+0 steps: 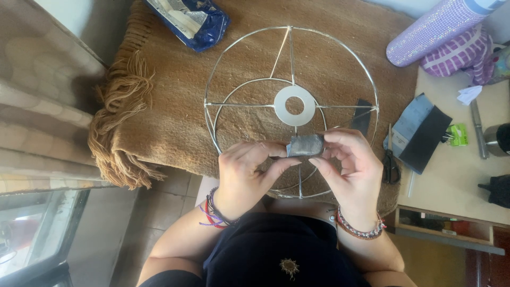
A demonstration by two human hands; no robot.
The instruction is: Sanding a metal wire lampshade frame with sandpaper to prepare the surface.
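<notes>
Both the left hand [245, 172] and the right hand [353, 165] pinch a small grey strip [305, 145] between closed fingertips, just over the wire frame [291, 109], below its white centre ring [294, 106]. The step seems to be wrapping the strip onto a wire; next it likely needs pulling tight

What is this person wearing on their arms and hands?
Both forearms are bare, with no sleeves or gloves. The left hand has several thin cord bracelets at the wrist, in purple, red and dark colours. The right hand has a beaded bracelet in reddish and pale beads.

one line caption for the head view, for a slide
Both hands, left and right, pinch a small grey fabric piece over a wire lampshade frame on a brown fringed blanket.
</notes>
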